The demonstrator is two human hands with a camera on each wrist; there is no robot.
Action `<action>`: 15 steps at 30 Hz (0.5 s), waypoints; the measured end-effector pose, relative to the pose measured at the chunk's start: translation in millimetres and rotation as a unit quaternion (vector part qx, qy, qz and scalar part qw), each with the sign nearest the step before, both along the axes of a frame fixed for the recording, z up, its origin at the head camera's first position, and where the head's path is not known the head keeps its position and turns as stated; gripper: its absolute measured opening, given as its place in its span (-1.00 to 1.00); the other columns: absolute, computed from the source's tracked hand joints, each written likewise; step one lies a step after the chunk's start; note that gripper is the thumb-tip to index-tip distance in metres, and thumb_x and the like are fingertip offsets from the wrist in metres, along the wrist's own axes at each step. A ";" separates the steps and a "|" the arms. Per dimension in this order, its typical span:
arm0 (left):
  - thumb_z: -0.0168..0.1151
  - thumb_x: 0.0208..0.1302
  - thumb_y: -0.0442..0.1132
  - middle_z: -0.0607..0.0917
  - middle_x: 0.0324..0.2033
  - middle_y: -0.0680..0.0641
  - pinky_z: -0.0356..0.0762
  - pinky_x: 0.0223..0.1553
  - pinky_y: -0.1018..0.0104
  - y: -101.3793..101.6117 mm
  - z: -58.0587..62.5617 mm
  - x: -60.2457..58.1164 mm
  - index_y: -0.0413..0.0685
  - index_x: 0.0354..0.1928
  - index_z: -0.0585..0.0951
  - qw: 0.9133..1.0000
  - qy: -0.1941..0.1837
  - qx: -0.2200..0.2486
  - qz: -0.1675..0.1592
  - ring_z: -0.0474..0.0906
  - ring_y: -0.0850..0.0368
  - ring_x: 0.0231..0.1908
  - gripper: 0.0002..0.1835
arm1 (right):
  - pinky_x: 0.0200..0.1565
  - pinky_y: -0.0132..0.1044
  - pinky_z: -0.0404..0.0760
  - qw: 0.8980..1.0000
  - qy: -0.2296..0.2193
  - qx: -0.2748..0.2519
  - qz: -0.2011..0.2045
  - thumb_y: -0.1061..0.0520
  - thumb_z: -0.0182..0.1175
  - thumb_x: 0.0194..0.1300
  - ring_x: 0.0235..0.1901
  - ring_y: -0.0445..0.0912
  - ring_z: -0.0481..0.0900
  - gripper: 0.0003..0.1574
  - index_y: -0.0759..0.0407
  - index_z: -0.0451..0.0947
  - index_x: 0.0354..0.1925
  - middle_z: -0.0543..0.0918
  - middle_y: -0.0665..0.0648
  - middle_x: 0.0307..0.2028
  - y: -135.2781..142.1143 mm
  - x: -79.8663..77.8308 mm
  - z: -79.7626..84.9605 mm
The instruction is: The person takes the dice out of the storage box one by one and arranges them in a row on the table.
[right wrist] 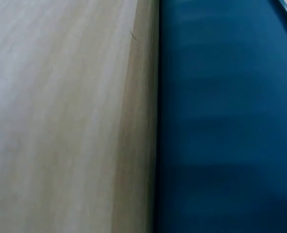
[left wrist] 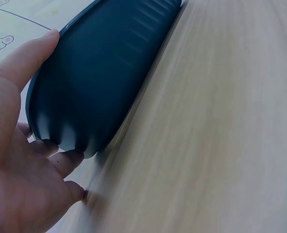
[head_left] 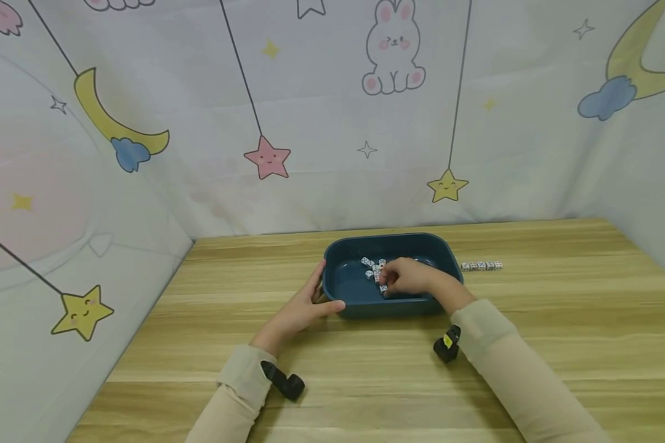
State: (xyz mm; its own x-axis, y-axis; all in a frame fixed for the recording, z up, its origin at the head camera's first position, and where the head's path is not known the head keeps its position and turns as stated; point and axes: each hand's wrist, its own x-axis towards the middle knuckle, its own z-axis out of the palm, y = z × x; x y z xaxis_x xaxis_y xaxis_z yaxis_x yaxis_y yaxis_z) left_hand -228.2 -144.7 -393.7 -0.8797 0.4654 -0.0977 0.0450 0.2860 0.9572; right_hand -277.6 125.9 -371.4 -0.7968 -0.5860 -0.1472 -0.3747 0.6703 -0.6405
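Note:
A dark blue plastic tub (head_left: 390, 307) with rounded corners stands on the wooden table. Several small white dice (head_left: 369, 274) lie loosely grouped on its floor. My left hand (head_left: 305, 306) touches the tub's left end, fingers along the outside and thumb stretched out at the near corner; the left wrist view shows the thumb (left wrist: 34, 56) on the rim and fingertips against the wall. Inside the tub, my right hand (head_left: 411, 275) has curled fingers and pinches a die (head_left: 383, 288) at its fingertips. The right wrist view shows only the tub's ribbed outer wall (right wrist: 226, 111) and tabletop, not the hand.
Just right of the tub, a straight row of several dice (head_left: 481, 266) lies on the wooden table (head_left: 354, 381). Behind the table hangs a pale printed cloth (head_left: 321, 111). Each sleeve cuff carries a small black camera (head_left: 282, 380).

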 end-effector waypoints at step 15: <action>0.33 0.26 -0.11 -0.21 0.52 -0.01 0.11 0.37 0.00 0.0 -0.3 -0.3 0.29 0.53 -0.29 1.000 -0.002 0.001 0.000 -0.09 -0.01 0.48 0.09 | -0.28 -0.30 0.51 1.000 0.002 0.012 0.001 0.25 0.30 0.21 -0.40 -0.17 0.50 -0.90 0.26 0.59 -0.28 0.60 0.06 -0.40 3.2 2.7 2.7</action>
State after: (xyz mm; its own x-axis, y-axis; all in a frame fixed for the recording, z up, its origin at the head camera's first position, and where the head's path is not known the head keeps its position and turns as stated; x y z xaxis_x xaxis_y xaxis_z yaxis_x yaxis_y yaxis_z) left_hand -228.5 -144.7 -393.9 -0.8790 0.4663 -0.0995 0.0422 0.2840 0.9579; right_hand -274.9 129.1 -368.7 -0.7961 -0.5839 -0.1588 -0.3783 0.6852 -0.6224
